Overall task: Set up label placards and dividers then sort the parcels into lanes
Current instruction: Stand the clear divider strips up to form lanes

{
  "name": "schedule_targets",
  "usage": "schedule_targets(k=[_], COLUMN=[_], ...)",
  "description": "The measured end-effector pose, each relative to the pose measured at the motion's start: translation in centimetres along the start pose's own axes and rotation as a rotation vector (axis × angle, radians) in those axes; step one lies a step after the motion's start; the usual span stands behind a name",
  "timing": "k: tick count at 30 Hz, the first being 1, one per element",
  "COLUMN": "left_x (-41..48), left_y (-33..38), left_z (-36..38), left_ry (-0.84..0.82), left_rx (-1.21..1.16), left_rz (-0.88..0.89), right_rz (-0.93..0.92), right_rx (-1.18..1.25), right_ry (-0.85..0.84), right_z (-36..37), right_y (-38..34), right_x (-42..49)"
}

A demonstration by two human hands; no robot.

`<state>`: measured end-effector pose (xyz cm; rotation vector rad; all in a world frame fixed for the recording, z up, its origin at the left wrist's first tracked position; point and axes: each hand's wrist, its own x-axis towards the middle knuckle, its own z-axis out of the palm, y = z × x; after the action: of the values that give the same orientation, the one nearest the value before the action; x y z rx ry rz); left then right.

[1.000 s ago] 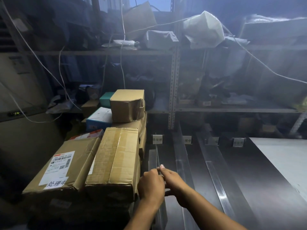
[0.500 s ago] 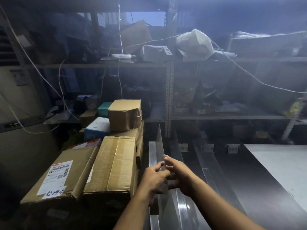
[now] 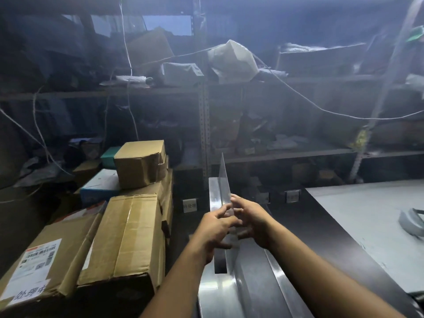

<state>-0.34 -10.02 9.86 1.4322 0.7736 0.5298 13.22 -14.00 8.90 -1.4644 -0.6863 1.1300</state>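
Two bare forearms enter from the near edge, with no sleeves, gloves, watch or rings showing. The left hand [image 3: 214, 230] and right hand [image 3: 254, 220] are bare too, with short nails; dim light hides finer detail.

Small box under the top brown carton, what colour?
White lid, blue sides; head view shows it.

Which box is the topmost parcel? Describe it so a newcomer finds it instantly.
Start at the stack of cardboard parcels left of the dark table. Look to the stack's top, toward the shelving. The small brown box sits highest, tilted, plain, with no white shipping label, beside a teal box.
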Motion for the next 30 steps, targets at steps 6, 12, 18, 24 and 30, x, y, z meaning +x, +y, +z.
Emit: schedule_targets(k=[6, 12, 18, 24, 30], left_x=[2.4, 7.2, 14.5, 21.9, 27.8], left_y=[1.5, 2.5, 1.6, -0.2, -3.3], left_z=[4.1, 9.9, 17.5, 24.2, 27.9], left_ry=[-0.085, -0.166, -0.170, -0.127, -0.097], left_rx=[-0.019, -0.040, -0.035, -0.036, -0.030], left_rz=[-0.010, -0.036, -0.089, -0.180, -0.289], right_rz=[-0.029, -0.053, -0.052, 0.029, 0.154], right_rx=[0.019, -0.039, -0.075, -0.029, 0.026], right_ry=[0.057, 0.129, 0.130, 0.140, 0.136], right_z=[-4.8, -12.3, -21.5, -29.9, -34.4], right_y=[-1.7, -2.9, -2.7, -1.1, 1.7], right_x=[-0.5, 1.3, 6.0, 12.4, 17.7])
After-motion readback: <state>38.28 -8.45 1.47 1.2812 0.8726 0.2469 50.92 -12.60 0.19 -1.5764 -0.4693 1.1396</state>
